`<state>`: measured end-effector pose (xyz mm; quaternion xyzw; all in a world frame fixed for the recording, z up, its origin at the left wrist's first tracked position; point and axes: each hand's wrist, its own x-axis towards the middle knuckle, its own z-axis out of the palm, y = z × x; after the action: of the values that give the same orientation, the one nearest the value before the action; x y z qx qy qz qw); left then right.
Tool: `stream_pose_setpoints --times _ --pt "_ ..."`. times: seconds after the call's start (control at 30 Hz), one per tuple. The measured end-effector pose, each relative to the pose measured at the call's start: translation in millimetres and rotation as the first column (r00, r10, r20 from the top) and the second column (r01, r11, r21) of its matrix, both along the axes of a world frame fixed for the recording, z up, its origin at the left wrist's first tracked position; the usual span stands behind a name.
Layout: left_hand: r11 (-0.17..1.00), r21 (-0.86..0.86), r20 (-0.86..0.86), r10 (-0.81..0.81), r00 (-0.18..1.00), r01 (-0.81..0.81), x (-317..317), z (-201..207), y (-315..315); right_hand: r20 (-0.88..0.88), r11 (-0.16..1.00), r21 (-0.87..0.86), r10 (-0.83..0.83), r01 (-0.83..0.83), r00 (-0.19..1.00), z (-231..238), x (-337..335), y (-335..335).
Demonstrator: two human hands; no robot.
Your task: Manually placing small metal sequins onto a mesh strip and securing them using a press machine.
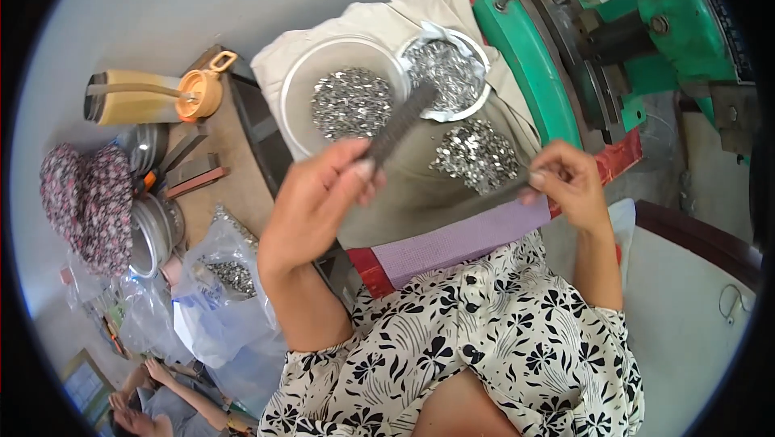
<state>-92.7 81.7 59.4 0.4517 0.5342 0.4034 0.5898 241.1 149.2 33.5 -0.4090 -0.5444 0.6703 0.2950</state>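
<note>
machine [525, 57]: bulky, green-painted, upper right
tub [292, 118]: round, white, holding small metal bits [353, 103]
left hand [319, 195]: fingers curled around a dark strip [401, 120]
lined bowl [482, 91]: white, partly blocked by the strip
right hand [571, 185]: thumb and forefinger pinched together; cannot tell on what
pile [476, 156]: shiny chips on grey cloth [387, 215]
strip: narrow, rough-looking, slanting before both containers

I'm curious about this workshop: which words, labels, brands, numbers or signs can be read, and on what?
None can be read.
Heavy green metal machine: small pale marks near its right edge, too small.
Crumpled clear plastic bag: bluish marks, too blurred.
</note>
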Motion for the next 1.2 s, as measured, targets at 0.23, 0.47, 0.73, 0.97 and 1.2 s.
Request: stream_pose_setpoints --times 0.23,0.47,0.73,0.97,1.2 --pt "0.727 0.018 -0.277 -0.656 0.702 0.687 61 -56 -10 0.329 0.798 -0.192 -0.497 0.572 0.803 -56 102 -44" --pt "0.922 -0.104 -0.48 -0.375 0.793 0.373 94 -55 -32 0.489 0.824 0.204 -0.554 0.529 0.674 -76 85 -37" --pt "0.958 -0.062 -0.615 -0.259 0.744 0.282 103 -55 -63 0.447 0.633 0.77 -0.443 -0.082 0.777 -40 22 -58" --pt "0.957 0.215 -0.711 0.018 0.703 0.193 118 -77 -78 0.579 0.58 0.735 -0.269 -0.35 0.77 -47 -35 -47" --pt "0.975 0.223 -0.543 0.134 0.829 -0.012 110 -74 -66 0.62 0.545 0.715 -0.203 -0.439 0.758 -44 -31 -45"
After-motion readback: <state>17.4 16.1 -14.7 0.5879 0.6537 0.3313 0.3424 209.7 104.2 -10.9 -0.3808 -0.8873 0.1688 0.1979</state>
